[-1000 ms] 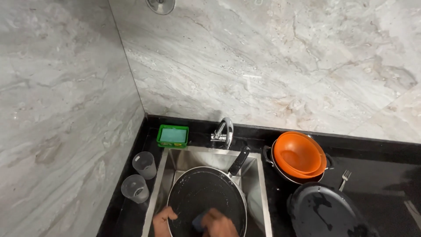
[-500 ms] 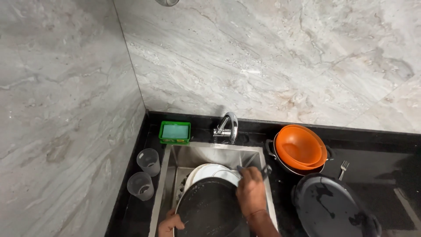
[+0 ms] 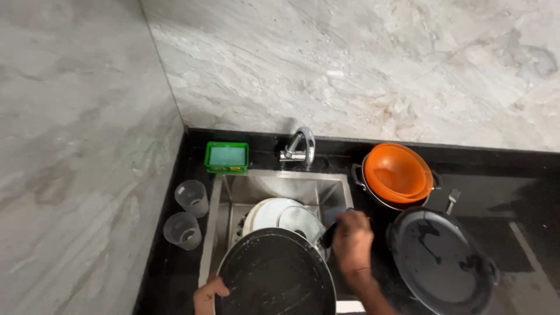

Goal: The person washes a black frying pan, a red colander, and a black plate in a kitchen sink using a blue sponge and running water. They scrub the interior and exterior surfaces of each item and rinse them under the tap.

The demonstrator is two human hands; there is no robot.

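Note:
A round black pan [image 3: 274, 274] lies across the steel sink [image 3: 280, 186], its inside streaked with suds. My left hand [image 3: 208, 293] grips the pan's near left rim at the bottom of the view. My right hand [image 3: 352, 242] is closed around the pan's dark handle at its far right side. Under the pan lie white plates [image 3: 274, 213] and a steel lid.
A tap [image 3: 300, 149] stands behind the sink, with a green soap tray [image 3: 226, 156] to its left. Two clear cups [image 3: 191, 198] stand on the black counter at the left. At the right are orange bowls in a pot [image 3: 398, 174] and a black griddle [image 3: 440, 259].
My right hand moved from the pan's middle up to its handle at the right. The pan shifted toward me, uncovering the white plates beneath it. My left hand stays on the rim.

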